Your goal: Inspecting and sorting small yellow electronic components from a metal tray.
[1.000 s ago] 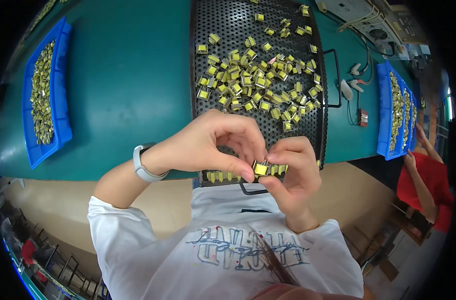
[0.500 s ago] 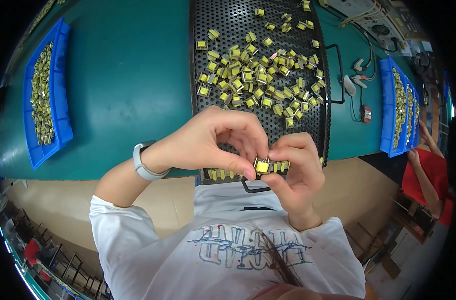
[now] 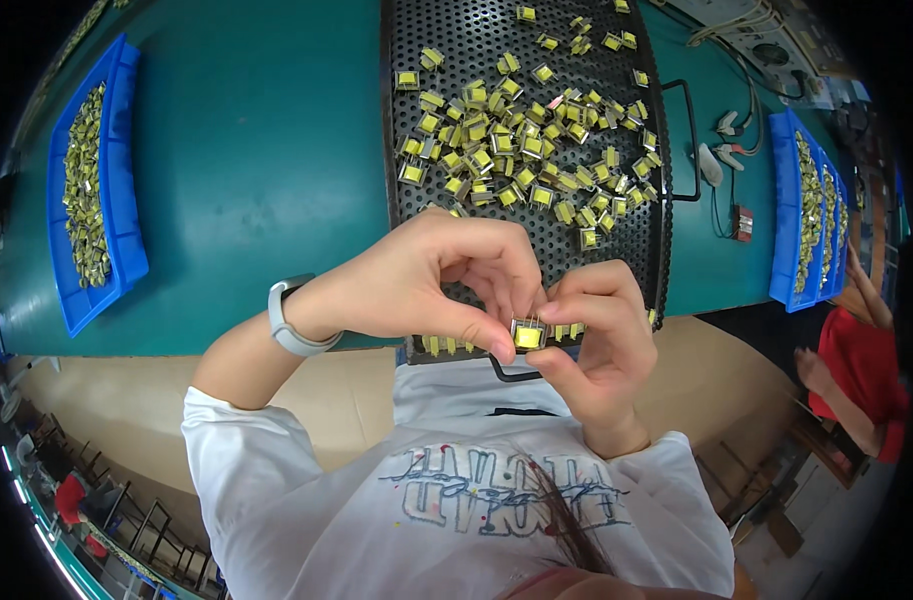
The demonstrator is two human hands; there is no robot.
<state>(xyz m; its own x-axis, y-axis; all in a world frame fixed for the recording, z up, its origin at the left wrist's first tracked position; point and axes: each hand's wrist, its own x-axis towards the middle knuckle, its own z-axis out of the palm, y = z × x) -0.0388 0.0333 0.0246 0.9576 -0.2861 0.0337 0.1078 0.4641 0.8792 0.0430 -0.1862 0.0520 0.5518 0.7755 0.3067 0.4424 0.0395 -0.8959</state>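
Observation:
A small yellow-wrapped transformer (image 3: pixel 527 338) with thin metal pins pointing up sits between my two hands, above the near edge of the perforated tray (image 3: pixel 446 22). My left hand (image 3: pixel 431 275) pinches it from the left with thumb and fingertips. From the other side, my right hand (image 3: pixel 603 335) grips it, its thumb low and its index finger up by the pins. Many loose transformers (image 3: pixel 531 146) lie heaped in the tray beyond my hands. Along the tray's near edge stands a row of more transformers (image 3: pixel 446 346), partly hidden by my hands.
On the green table (image 3: pixel 266 150), a blue bin (image 3: pixel 126 200) full of transformers stands at the left. More blue bins (image 3: pixel 782 215) stand at the right, near clip leads (image 3: pixel 728 150) and a tray handle (image 3: pixel 692 140). A co-worker in a red shirt (image 3: pixel 861 365) is at the far right.
My hands keep their pinch on the transformer, which looks slightly turned. The whole view has shifted a little. The co-worker's lower hand has moved away from the right-hand bins.

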